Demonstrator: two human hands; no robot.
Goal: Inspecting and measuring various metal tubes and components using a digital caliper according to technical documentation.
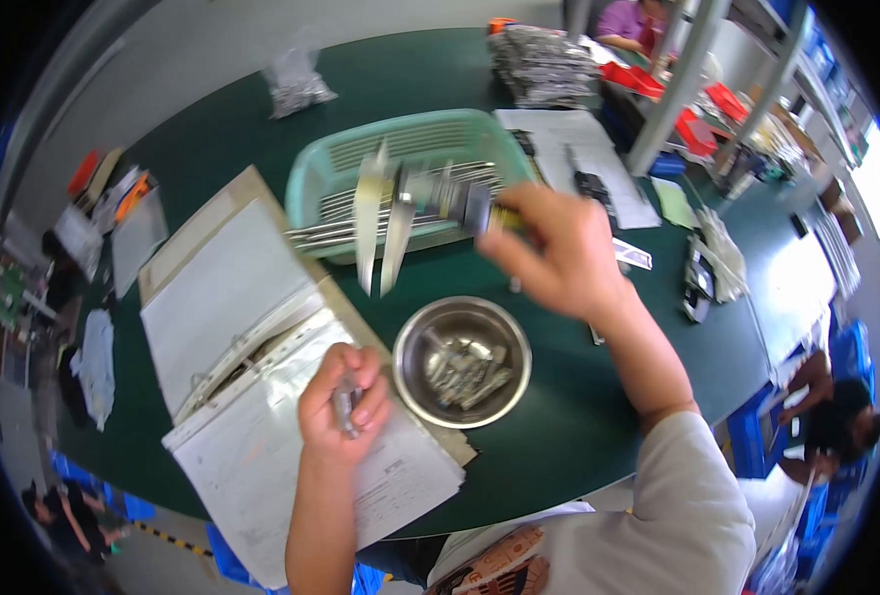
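My right hand is closed around the end of a caliper, blurred by motion, holding it above the green basket's near side. The caliper's jaws point down toward me. Inside the green plastic basket lie several long thin metal rods. My left hand, over the open binder, has its fingers curled round a small grey metal part. Between my hands stands a round steel bowl with several small metal pieces in it.
An open binder with paper sheets lies at the left. Stacked bagged parts and a plastic bag are at the back. Another caliper rests at right beside a crumpled plastic bag. Other people sit farther off.
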